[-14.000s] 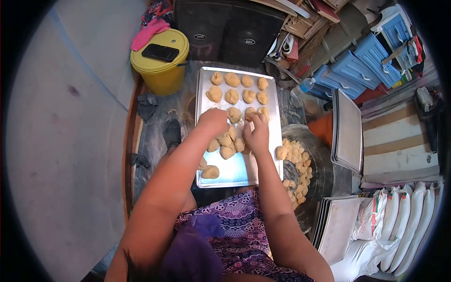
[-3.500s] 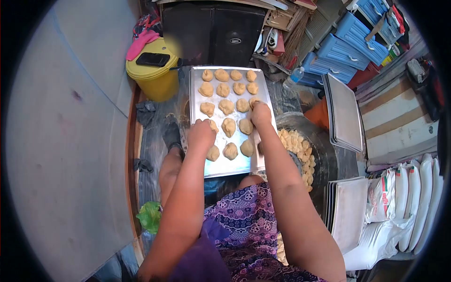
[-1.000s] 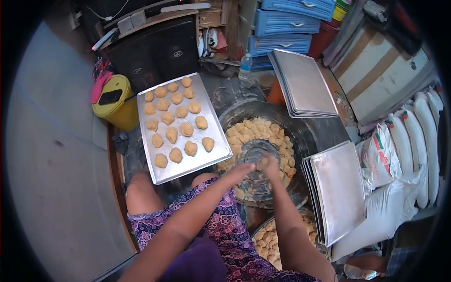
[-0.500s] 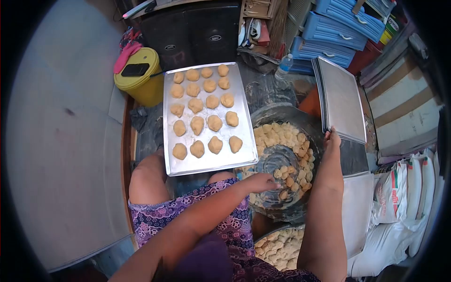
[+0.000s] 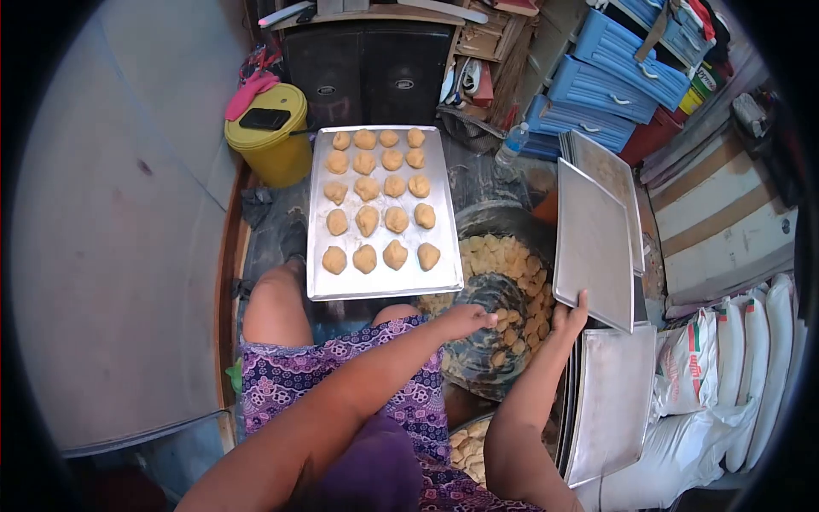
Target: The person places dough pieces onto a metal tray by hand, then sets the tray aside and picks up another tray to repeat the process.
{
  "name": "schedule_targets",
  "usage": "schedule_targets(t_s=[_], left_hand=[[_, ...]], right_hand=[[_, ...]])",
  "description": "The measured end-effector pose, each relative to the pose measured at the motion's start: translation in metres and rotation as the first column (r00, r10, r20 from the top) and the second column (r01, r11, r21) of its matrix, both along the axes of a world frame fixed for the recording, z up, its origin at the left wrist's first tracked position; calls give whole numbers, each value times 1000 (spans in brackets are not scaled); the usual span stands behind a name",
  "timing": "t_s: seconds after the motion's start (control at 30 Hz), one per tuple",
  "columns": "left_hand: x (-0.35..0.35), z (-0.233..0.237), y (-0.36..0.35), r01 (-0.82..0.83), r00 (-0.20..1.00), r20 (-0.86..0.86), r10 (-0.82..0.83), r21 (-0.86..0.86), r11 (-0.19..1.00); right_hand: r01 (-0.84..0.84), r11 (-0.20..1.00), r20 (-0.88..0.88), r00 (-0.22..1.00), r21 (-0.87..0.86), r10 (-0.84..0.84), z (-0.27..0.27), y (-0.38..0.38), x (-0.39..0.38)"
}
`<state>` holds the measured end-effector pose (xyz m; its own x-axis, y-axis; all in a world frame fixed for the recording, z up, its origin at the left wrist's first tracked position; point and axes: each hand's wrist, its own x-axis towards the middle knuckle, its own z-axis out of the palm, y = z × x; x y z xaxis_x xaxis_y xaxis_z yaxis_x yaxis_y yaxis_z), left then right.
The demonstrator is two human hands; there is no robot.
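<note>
My right hand (image 5: 570,319) is closed on the near edge of an empty baking tray (image 5: 593,247), which is lifted and tilted off a stack of similar trays (image 5: 616,162). Over the left side of a wide dark basin (image 5: 485,375), my left hand (image 5: 467,322) has its fingers curled together; what they hold, if anything, is hidden. Flattened dough pieces (image 5: 499,253) line the basin, with some loose in its middle. To the left, a metal tray (image 5: 384,285) bears rows of dough balls (image 5: 367,221) and lies by my knees.
A second container of dough pieces (image 5: 469,452) sits below the basin, partly behind my right arm. More trays (image 5: 610,401) are stacked at the right, beside white sacks (image 5: 691,367). A yellow bucket (image 5: 281,158) with a phone (image 5: 264,119) on its lid stands at the left. Beyond the basin is a water bottle (image 5: 513,145).
My right hand has drawn one tray off the stack, down and to the left. My left hand has shifted slightly up and left. The view has shifted a little.
</note>
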<state>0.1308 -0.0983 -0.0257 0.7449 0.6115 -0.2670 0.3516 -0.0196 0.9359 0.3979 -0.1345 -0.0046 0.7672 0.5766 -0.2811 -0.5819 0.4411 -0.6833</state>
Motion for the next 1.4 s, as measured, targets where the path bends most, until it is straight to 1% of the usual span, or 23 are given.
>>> schedule_targets(t_s=[0.1, 0.17, 0.23, 0.27, 0.33, 0.4, 0.43, 0.47, 0.53, 0.63, 0.67, 0.73, 0.77, 0.8, 0.83, 0.87, 0.9, 0.93, 0.97, 1.0, 1.1, 1.37, 1.4], left_hand=[[-2, 2, 3, -19, 996, 83, 19, -2, 1000], [-7, 3, 3, -43, 989, 142, 46, -26, 999], [-17, 18, 11, -183, 932, 282, 226, -172, 968], [-23, 32, 17, -194, 928, 289, 235, -165, 967], [-37, 82, 28, -256, 738, 417, 530, -554, 792], [-67, 153, 28, -215, 654, 436, 618, -677, 704], [-70, 149, 41, -315, 571, 496, 654, -604, 732], [-73, 140, 55, -415, 486, 560, 671, -528, 741], [-107, 134, 77, -624, 402, 599, 692, -374, 686], [-164, 122, 105, -653, 368, 650, 665, -328, 682], [-181, 118, 111, -683, 362, 652, 667, -301, 665], [-212, 102, 127, -712, 373, 622, 688, -284, 643], [-225, 91, 135, -731, 394, 592, 703, -262, 630], [-237, 78, 143, -734, 383, 583, 716, -278, 619], [-246, 64, 149, -814, 463, 412, 784, -152, 561], [-253, 48, 153, -855, 505, 221, 834, -6, 519], [-257, 34, 155, -856, 502, 214, 838, -20, 517], [-261, 21, 158, -842, 526, 118, 842, 210, 497], [-264, 18, 158, -771, 528, 16, 849, 428, 472], [-263, 14, 158, -774, 526, 9, 851, 419, 474], [-252, 2, 163, -765, 383, 40, 923, 573, 293], [-256, 18, 160, -831, 382, 2, 924, 438, 343], [-255, 20, 159, -825, 385, -13, 923, 443, 350]], right_hand=[[-65, 982, 188, 982, 175, 32, 11, 12, 2], [-74, 989, 204, 978, 130, 46, 25, 7, -6], [-91, 993, 224, 972, 78, 71, 66, -3, -52], [-81, 995, 275, 959, 56, 62, 63, -9, -68], [-96, 994, 219, 970, -57, 107, 101, -25, -145], [-179, 983, 219, 958, -47, 185, 102, -33, -199], [-231, 972, 207, 949, -50, 237, 109, -36, -227], [-327, 945, 225, 921, 4, 318, 72, -33, -233], [-578, 792, 340, 798, 198, 498, 62, -31, -251], [-246, 632, -41, 914, 735, 403, 60, -3, -217], [-255, 630, -39, 910, 733, 413, 62, 3, -200], [-373, 857, -24, 913, 355, 407, 64, 14, -179], [-385, 857, -22, 909, 343, 417, 62, 25, -178], [-479, 875, 158, 872, 69, 464, 56, 37, -180], [-492, 842, 311, 782, -222, 539, 47, 45, -179], [-492, 836, 308, 778, -242, 548, 26, 54, -173], [-421, 721, 471, 557, -550, 684, -3, 68, -164], [-232, 578, 516, 278, -783, 810, -22, 78, -160], [-116, 571, 559, 122, -813, 820, -28, 75, -169], [-113, 562, 550, 117, -820, 827, -31, 74, -173], [-107, 682, 656, 199, -724, 728, -31, 67, -179], [-64, 646, 640, 94, -761, 763, -17, 53, -188], [-34, 543, 541, 52, -839, 840, -4, 53, -191]])
